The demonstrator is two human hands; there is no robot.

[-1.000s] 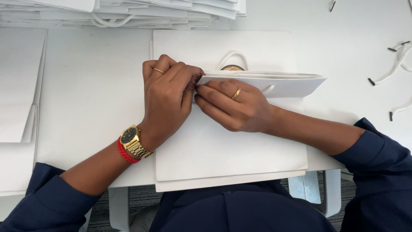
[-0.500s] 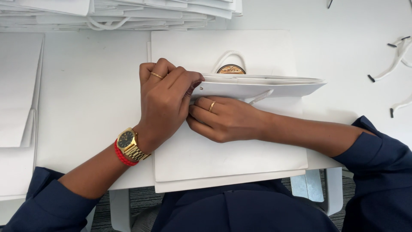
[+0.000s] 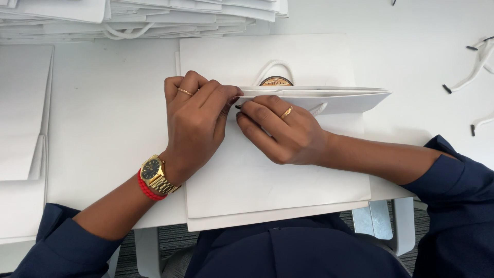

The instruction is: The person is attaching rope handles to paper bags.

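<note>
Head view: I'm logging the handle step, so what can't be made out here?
- Black cord tip: mostly hidden between left hand and right hand.
- Round gold seal: half covered by the flat white paper bag's folded edge.
- Stacked white bags: cut off by the top edge.

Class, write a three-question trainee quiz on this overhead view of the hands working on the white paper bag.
1. True or false: the left hand and right hand meet at the folded top edge of the white paper bag.
2. Which wrist carries the gold watch? A left, B right.
3. Fill in: the stack of flat bags lies at the ___ edge of the view.

Key: 1 true; 2 A; 3 top.
</note>
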